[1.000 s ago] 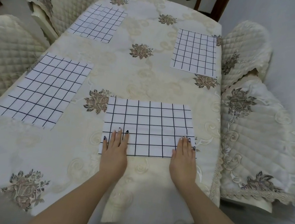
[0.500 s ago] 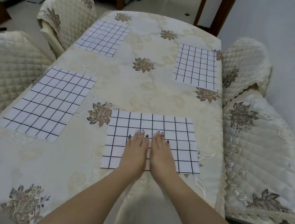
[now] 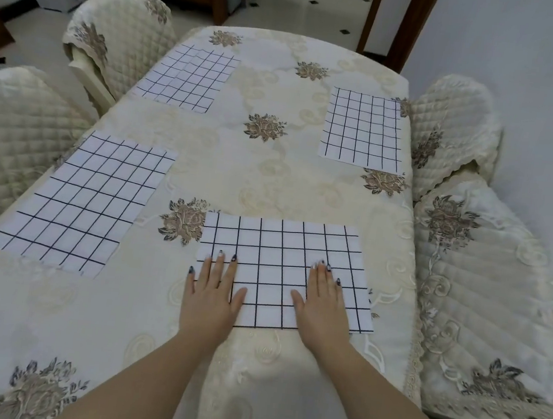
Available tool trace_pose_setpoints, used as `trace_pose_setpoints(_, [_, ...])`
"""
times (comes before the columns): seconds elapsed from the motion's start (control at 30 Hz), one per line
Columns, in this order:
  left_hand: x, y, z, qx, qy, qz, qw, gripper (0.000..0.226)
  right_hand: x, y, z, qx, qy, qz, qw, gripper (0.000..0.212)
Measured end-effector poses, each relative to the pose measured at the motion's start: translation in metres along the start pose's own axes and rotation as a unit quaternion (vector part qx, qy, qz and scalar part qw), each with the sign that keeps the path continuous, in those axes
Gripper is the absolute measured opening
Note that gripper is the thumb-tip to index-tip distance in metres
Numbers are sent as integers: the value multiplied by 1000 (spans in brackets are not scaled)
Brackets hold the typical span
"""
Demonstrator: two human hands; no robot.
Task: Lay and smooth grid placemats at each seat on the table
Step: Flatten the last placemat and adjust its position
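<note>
Several white placemats with a black grid lie on the cream floral tablecloth. The nearest placemat lies flat right in front of me. My left hand presses flat on its near left edge, fingers straight, partly on the cloth. My right hand presses flat on its near right part, fingers straight. A second placemat lies at the left seat, a third at the far left, and a fourth at the far right.
Quilted cream chairs stand round the table: one at the left, one at the far left, one at the far right. A chair with a floral cover is close on the right. A doorway lies beyond the table.
My hands were together at the middle of the nearest placemat; they have slid apart toward its left and right sides. The view has tilted up a little.
</note>
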State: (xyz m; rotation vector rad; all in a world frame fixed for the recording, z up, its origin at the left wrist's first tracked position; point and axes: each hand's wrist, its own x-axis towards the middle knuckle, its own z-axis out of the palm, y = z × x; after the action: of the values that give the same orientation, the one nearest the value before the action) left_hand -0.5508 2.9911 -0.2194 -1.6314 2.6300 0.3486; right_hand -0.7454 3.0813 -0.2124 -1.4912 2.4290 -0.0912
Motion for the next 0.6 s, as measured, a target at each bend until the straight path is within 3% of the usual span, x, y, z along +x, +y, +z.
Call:
trace_pose_setpoints(0.17, [-5, -26, -5, 4, -20, -31, 999, 73, -7, 32, -4, -4, 8, 56, 998, 102])
trace_pose_setpoints(0.27, [-3, -27, -11, -29, -41, -28, 998, 69, -8, 34, -13, 9, -25, 60, 998, 75])
trace_pose_setpoints(0.33, [-3, -24, -20, -125, -25, -37, 991, 63, -8, 27, -20, 61, -23, 49, 997, 66])
trace_pose_setpoints(0.4, [-7, -25, -35, -265, 21, -56, 962, 58, -13, 13, -31, 162, 16, 30, 986, 61])
trace_pose_setpoints(0.47, [-13, -28, -51, -363, 71, -80, 926, 53, -26, -3, -44, 273, 54, 23, 960, 55])
trace_pose_setpoints(0.53, [-16, -33, -63, -436, 76, -161, 882, 45, -43, -18, -54, 394, 73, 60, 914, 45])
trace_pose_setpoints(0.6, [-14, -41, -65, -516, 52, -263, 814, 37, -57, -30, -57, 543, 74, 167, 820, 33])
